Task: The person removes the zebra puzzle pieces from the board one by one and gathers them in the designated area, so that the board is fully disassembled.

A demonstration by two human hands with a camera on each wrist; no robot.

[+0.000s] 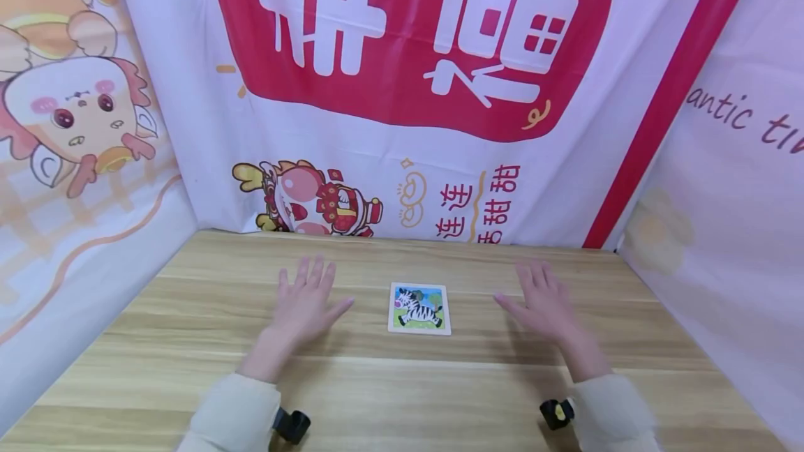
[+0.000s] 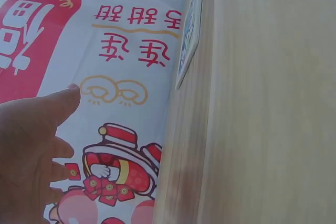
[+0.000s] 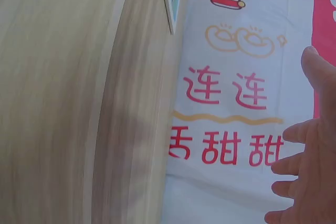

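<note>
A small square zebra picture puzzle (image 1: 419, 309) with a pale border lies flat on the wooden table, between the two hands. To its left, my left hand (image 1: 306, 305) is held with fingers spread and touches nothing I can see. My right hand (image 1: 545, 305) is on the other side, its fingers extended and its thumb toward the picture. In the left wrist view, the left hand (image 2: 31, 156) appears above the table, and the puzzle's edge shows near the top. The right wrist view has the right hand (image 3: 310, 156) similarly raised and holding nothing.
The wood-grain table (image 1: 402, 396) meets a white printed cloth (image 1: 352, 131) at the back. More printed cloth hangs at the left (image 1: 75, 159) and right (image 1: 722, 229). Each wrist carries a small black device near the sleeve cuff.
</note>
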